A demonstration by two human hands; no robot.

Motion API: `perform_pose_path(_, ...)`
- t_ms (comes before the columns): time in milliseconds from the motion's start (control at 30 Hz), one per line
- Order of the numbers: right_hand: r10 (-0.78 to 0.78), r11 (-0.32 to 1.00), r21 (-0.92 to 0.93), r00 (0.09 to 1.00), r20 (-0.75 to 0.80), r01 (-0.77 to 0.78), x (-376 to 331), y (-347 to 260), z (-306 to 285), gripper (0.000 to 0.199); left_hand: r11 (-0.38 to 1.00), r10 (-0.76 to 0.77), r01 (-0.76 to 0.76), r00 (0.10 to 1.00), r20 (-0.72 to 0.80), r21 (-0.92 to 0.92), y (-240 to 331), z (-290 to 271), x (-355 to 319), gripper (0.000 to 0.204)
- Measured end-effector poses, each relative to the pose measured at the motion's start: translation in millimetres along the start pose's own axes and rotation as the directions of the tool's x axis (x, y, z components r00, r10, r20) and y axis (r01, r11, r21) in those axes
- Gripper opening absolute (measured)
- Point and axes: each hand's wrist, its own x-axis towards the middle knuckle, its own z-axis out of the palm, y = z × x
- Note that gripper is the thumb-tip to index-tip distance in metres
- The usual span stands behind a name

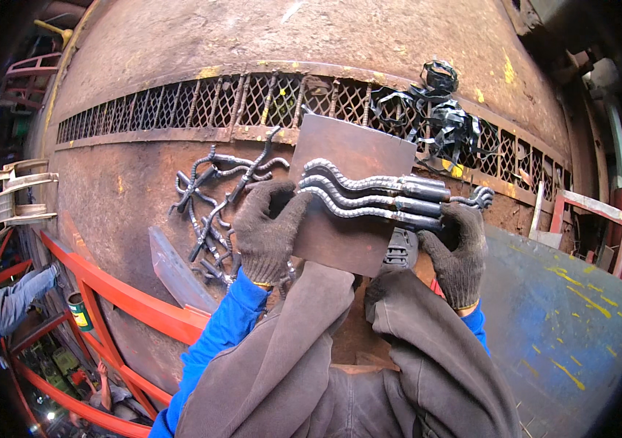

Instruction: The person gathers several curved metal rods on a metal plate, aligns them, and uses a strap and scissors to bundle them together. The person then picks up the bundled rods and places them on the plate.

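Three twisted steel bars (373, 196) lie side by side across a flat metal plate (347, 204) in the middle of the frame, and both gloved hands hold that plate up over the knees. I see my left hand (267, 230) clamped on the plate's left edge, thumb on the face beside the curved bar ends, fingers wrapped behind. My right hand (458, 252) grips at the right side, closed around the straight ends of the bars where they run off the plate's lower right corner.

I judge the piece heavy and fully stiff; it will not flex, but its weight sits toward the right where the bars overhang. Whether the bars are welded on or only resting, I cannot tell, so tipping could let them slide. The plate edges look raw and sharp, and the thick knit gloves help there. Taking it by two opposite edges, as now, seems the safest hold.

Left of the plate, a heap of bent rods (212, 208) rests on the rusty surface. At the upper right, curled black scrollwork (439, 117) sits on a mesh grille (252, 102). An orange frame (121, 299) runs along the lower left.
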Motion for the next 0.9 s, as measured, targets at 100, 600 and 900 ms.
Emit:
perform_pose_path(100,-0.174,0.97,-0.179,0.984,-0.031,0.166,5.7,-2.4,-5.8,0.075,0.846,0.429,-0.427,0.901,0.067,0.32,14.3,-5.7,18.3,0.076)
perform_pose_path(600,-0.173,0.904,-0.289,0.889,0.425,0.314,50.3,-11.3,-3.4,0.1,0.512,0.601,-0.845,0.479,0.64,0.151,29.2,23.0,61.2,0.073)
perform_pose_path(900,-0.217,0.9,-0.29,0.911,0.351,0.326,48.0,-5.3,2.5,0.083,0.49,0.659,-0.864,0.456,0.598,0.118,24.9,29.3,63.6,0.059)
